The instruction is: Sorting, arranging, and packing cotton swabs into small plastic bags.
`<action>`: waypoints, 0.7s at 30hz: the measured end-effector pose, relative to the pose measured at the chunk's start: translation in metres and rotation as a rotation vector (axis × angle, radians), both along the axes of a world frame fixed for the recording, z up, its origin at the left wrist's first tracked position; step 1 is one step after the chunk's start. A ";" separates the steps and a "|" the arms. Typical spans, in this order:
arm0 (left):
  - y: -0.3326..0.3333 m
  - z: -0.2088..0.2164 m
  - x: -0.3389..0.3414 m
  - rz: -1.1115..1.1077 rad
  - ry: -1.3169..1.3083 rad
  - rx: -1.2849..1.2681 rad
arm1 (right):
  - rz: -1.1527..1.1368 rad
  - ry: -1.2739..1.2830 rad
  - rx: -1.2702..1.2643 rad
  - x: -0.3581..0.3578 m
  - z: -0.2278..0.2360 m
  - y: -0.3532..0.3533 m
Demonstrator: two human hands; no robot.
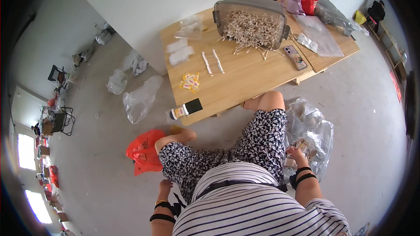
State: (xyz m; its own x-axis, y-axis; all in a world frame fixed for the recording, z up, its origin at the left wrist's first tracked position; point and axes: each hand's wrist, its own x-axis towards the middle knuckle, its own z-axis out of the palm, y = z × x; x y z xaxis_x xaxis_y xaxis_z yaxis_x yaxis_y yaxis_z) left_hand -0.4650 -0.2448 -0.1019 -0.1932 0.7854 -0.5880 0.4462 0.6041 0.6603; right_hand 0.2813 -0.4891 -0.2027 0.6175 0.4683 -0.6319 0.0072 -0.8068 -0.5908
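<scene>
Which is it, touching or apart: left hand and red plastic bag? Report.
Apart. The head view shows grey floor between the left hand and the red plastic bag.

The tabletop is smooth wood, the tub translucent plastic, the clear floor bag glossy, crinkled plastic.

Wide fisheye view, head height, facing downward

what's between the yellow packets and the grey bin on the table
In the head view, a row of cotton swabs lies between the yellow packets and the grey bin.
</scene>
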 end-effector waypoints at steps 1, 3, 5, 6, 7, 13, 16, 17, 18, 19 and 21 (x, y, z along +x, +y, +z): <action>-0.002 0.004 0.003 -0.016 -0.020 -0.018 | -0.011 0.015 -0.035 -0.001 0.003 0.003; 0.003 0.012 0.009 -0.039 -0.046 -0.033 | -0.026 0.050 -0.034 -0.007 0.007 0.010; 0.003 0.010 0.015 -0.058 0.000 -0.011 | -0.029 0.116 0.053 -0.007 0.010 0.003; 0.003 0.006 0.020 -0.068 0.022 0.000 | -0.026 0.195 0.142 -0.006 0.011 0.000; 0.004 0.005 0.023 -0.049 -0.005 0.038 | -0.015 0.150 0.112 -0.007 0.015 0.000; 0.005 0.007 0.047 -0.314 0.265 0.086 | 0.020 0.133 -0.010 -0.007 0.043 -0.005; 0.006 0.021 0.064 -0.240 0.170 0.058 | 0.010 0.126 -0.014 -0.008 0.058 0.002; 0.003 0.024 0.067 -0.176 0.100 0.070 | -0.025 0.166 0.006 -0.010 0.065 0.006; 0.000 0.028 0.068 -0.174 0.100 0.074 | -0.061 0.208 0.025 -0.011 0.071 0.010; -0.003 0.030 0.069 -0.216 0.129 0.097 | 0.062 0.102 -0.018 -0.004 0.072 0.012; -0.002 0.032 0.074 -0.222 0.111 0.047 | 0.058 0.064 0.004 0.005 0.071 0.017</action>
